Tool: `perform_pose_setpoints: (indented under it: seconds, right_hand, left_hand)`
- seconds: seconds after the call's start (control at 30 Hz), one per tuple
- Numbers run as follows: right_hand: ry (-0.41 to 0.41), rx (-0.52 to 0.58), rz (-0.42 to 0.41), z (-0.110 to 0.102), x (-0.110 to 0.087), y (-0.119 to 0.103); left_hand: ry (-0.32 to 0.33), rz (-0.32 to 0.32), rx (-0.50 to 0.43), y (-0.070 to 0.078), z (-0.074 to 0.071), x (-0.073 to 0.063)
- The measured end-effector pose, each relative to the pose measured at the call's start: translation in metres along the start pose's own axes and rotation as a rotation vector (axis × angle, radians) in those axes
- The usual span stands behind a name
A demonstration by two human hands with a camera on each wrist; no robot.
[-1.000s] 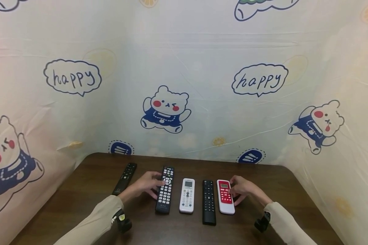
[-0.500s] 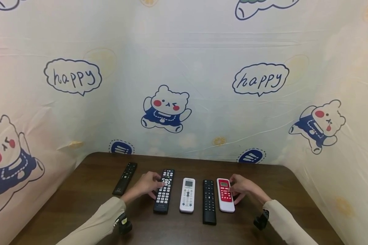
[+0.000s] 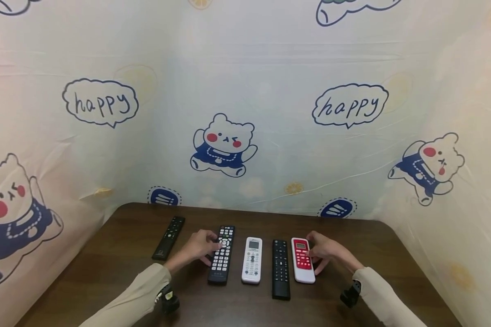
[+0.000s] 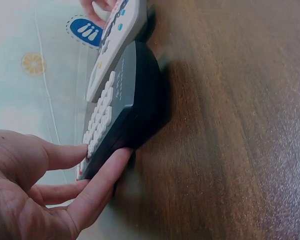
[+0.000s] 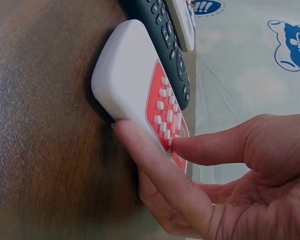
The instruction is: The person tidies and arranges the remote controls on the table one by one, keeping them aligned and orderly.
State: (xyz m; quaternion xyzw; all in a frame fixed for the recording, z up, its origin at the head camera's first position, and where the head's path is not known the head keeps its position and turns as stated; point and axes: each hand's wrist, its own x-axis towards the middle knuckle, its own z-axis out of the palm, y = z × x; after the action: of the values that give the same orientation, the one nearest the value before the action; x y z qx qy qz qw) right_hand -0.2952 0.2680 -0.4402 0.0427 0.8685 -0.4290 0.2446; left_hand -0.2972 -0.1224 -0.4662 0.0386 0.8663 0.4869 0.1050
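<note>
My left hand (image 3: pixel 200 245) pinches the upper left side of a black remote control (image 3: pixel 220 261) with white buttons. In the left wrist view the thumb (image 4: pixel 65 156) lies on its button face, and a finger (image 4: pixel 107 175) reaches along its side by the underside. A white remote control with a red button panel (image 3: pixel 304 268) is held by my right hand (image 3: pixel 326 250) at its right edge. The right wrist view has that thumb (image 5: pixel 210 149) on the red panel near the white buttons, while the forefinger (image 5: pixel 150 150) runs along the white side. Both remotes are close over the wooden table.
Between the two held remotes lie a white remote control (image 3: pixel 251 265) with a small screen and a slim black one (image 3: pixel 280 272). Another black remote (image 3: pixel 169 238) lies slanted at the left. A printed curtain (image 3: pixel 286 150) hangs behind the brown table (image 3: pixel 229 309).
The left hand's remote has shifted slightly, its far end coming nearer. The left wrist has moved a little right, so the leftmost black remote's near end shows. The right hand keeps its hold.
</note>
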Motion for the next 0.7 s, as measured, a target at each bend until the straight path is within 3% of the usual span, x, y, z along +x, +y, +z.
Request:
perform_pose_setpoints:
  seconds: [0.7]
  right_hand:
    - [-0.009, -0.021, 0.024, 0.0003, -0.0048, -0.0010]
  left_hand:
    - [-0.008, 0.017, -0.037, -0.0004, -0.0005, -0.0025]
